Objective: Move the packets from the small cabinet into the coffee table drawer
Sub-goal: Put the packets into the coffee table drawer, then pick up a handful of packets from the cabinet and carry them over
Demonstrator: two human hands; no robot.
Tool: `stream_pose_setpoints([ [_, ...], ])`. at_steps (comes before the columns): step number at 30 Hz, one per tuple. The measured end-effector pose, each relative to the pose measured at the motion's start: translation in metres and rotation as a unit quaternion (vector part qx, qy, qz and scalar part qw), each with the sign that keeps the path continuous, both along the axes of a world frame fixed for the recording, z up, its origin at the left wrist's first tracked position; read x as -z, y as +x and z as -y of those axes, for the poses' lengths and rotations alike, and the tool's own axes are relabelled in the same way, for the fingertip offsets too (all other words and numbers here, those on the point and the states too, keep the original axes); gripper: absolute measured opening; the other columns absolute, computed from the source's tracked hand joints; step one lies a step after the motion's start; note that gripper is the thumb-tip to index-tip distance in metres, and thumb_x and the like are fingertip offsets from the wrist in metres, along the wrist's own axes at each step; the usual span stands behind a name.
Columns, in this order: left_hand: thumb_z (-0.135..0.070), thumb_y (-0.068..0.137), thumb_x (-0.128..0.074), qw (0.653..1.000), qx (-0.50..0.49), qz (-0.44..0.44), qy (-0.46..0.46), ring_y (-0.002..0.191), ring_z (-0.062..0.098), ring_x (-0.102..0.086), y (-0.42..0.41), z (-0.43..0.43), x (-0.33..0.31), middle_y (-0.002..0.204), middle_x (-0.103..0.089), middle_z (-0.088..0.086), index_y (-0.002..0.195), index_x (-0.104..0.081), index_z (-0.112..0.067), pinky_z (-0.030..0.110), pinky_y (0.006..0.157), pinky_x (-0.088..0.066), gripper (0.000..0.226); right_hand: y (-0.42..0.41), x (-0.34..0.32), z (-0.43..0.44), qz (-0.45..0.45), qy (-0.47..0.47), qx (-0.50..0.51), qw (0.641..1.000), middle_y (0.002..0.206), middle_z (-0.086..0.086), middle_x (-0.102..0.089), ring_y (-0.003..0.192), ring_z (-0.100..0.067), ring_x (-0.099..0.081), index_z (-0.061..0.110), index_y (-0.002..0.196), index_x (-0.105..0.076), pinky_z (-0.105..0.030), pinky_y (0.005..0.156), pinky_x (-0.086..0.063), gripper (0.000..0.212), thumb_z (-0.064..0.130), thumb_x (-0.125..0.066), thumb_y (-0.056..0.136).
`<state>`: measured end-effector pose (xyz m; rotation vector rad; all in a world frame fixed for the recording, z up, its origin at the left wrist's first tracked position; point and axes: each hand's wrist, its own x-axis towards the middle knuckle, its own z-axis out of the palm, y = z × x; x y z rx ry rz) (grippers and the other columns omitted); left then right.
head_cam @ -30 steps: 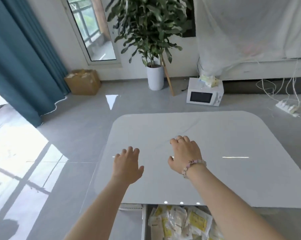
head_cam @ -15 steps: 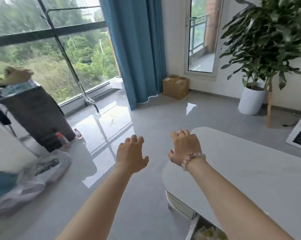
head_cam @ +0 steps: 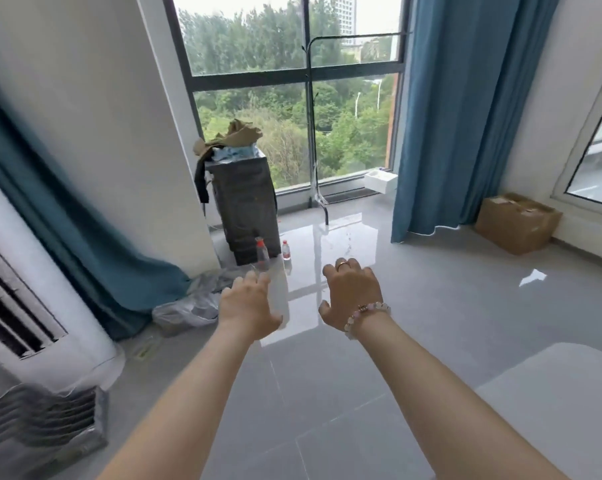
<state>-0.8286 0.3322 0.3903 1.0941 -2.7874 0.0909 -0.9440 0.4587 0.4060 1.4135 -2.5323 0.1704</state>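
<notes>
Air conditioner (head_cam: 33, 306) and teal curtain (head_cam: 67, 237) fill the left of the frame, with a crumpled plastic bag (head_cam: 188, 303) at the curtain's foot. At centre a dark cabinet (head_cam: 246, 206) stands by the window, two bottles (head_cam: 262, 254) at its base. Below it, left hand (head_cam: 249, 306) and right hand (head_cam: 353, 294) reach out over the floor, fingers loosely spread and holding nothing, probably kept free to fetch packets. A corner of the coffee table (head_cam: 552, 393) shows at lower right. Neither packets nor drawer is in view.

Grey tile floor (head_cam: 431, 323), big window (head_cam: 292, 98) — blue curtains (head_cam: 441, 116)
</notes>
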Motion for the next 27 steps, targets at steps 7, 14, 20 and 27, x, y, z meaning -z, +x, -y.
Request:
stream_pose_setpoints([
  [7, -0.051, 0.081, -0.057, 0.993, -0.117, -0.022, 0.001, 0.116, 0.021, -0.046, 0.091, 0.099, -0.006, 0.124, -0.047, 0.002, 0.130, -0.041, -0.020, 0.034, 0.093, -0.041, 0.060, 0.069, -0.007, 0.126, -0.009, 0.005, -0.105, 0.994, 0.123, -0.004, -0.053, 0.118, -0.023, -0.046, 0.015, 0.123, -0.048, -0.036, 0.097, -0.037, 0.047, 0.037, -0.058, 0.082],
  [14, -0.049, 0.082, -0.057, 0.972, -0.232, -0.031, 0.018, 0.117, 0.021, -0.044, 0.191, 0.161, 0.002, 0.127, -0.044, 0.002, 0.132, -0.039, -0.020, 0.033, 0.089, -0.041, 0.060, 0.145, -0.009, 0.220, -0.016, 0.019, -0.217, 0.976, 0.125, -0.005, -0.050, 0.119, -0.023, -0.044, 0.015, 0.121, -0.048, -0.035, 0.096, -0.036, 0.046, 0.040, -0.058, 0.084],
  [20, -0.048, 0.085, -0.053, 0.947, -0.321, -0.020, 0.015, 0.119, 0.021, -0.043, 0.272, 0.199, 0.009, 0.131, -0.043, 0.003, 0.135, -0.037, -0.018, 0.033, 0.090, -0.041, 0.060, 0.222, -0.001, 0.297, -0.029, 0.033, -0.331, 0.943, 0.125, -0.005, -0.048, 0.118, -0.023, -0.044, 0.015, 0.123, -0.046, -0.034, 0.095, -0.036, 0.041, 0.033, -0.055, 0.087],
  [27, -0.047, 0.084, -0.054, 0.898, -0.440, -0.007, 0.017, 0.120, 0.022, -0.042, 0.360, 0.240, 0.024, 0.129, -0.046, 0.002, 0.130, -0.041, -0.019, 0.032, 0.090, -0.041, 0.055, 0.309, 0.013, 0.387, -0.027, 0.050, -0.462, 0.885, 0.123, -0.005, -0.050, 0.117, -0.022, -0.045, 0.013, 0.122, -0.048, -0.034, 0.095, -0.037, 0.042, 0.035, -0.055, 0.087],
])
